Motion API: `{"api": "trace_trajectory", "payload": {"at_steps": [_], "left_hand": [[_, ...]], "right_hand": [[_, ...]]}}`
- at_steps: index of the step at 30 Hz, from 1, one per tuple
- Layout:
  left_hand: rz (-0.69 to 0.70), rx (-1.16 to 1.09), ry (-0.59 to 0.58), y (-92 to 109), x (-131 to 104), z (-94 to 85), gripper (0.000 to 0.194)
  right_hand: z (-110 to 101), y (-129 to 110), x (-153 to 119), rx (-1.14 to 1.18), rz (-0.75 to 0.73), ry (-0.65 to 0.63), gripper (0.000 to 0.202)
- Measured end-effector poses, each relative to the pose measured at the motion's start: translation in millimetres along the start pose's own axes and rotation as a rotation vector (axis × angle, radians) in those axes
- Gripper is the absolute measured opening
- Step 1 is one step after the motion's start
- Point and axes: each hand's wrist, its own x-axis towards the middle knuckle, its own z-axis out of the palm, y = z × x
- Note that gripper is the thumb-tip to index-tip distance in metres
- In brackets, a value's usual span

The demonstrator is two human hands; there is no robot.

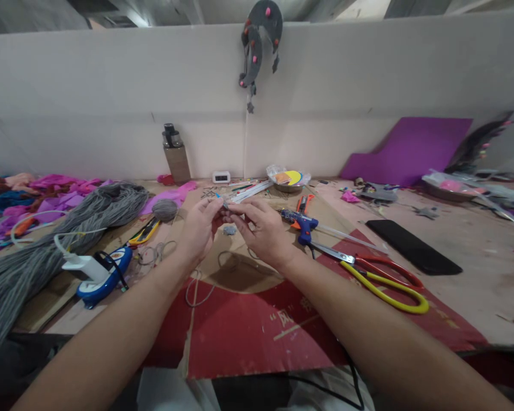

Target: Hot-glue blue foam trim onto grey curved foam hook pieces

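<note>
My left hand and my right hand meet over the cardboard sheet, fingertips pinched together. Between them is a small grey piece, mostly hidden by the fingers, with a blue bit at its upper left. I cannot make out its exact shape. Just below the fingertips, another small grey piece lies on the cardboard. Thin grey yarn loops over the sheet below my left hand. A small ball of grey yarn sits to the left.
Right of my hands lie a blue glue gun, red-and-yellow-handled scissors and a black phone. To the left are a yellow utility knife, a blue power strip and a grey yarn hank. A bowl stands behind.
</note>
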Motion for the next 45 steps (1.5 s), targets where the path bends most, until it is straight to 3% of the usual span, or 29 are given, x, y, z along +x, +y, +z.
{"api": "trace_trajectory", "payload": {"at_steps": [12, 21, 27, 30, 34, 45], "left_hand": [[-0.027, 0.02, -0.066, -0.5, -0.1, -0.8, 0.013], [-0.023, 0.1, -0.119, -1.8, -1.6, -2.8, 0.019], [-0.065, 0.165, -0.228, 4.0, -3.7, -0.9, 0.024], [-0.023, 0.308, -0.2, 7.3, -6.0, 0.9, 0.03], [0.069, 0.469, -0.118, 6.5, -7.4, -0.1, 0.024], [0.163, 0.337, -0.073, -3.9, -14.3, 2.5, 0.008]], "right_hand": [[-3.0, -7.3, 2.1, 0.06, 0.053, -0.027, 0.013], [-6.0, -9.3, 6.9, 0.149, 0.217, 0.006, 0.01], [-4.7, -4.2, 5.3, 0.197, 0.358, 0.091, 0.007], [-5.2, -3.0, 5.5, 0.184, 0.373, 0.092, 0.007], [-5.3, -3.4, 5.9, 0.151, 0.341, 0.076, 0.007], [-4.2, -9.4, 5.4, 0.124, 0.296, 0.061, 0.007]]}}
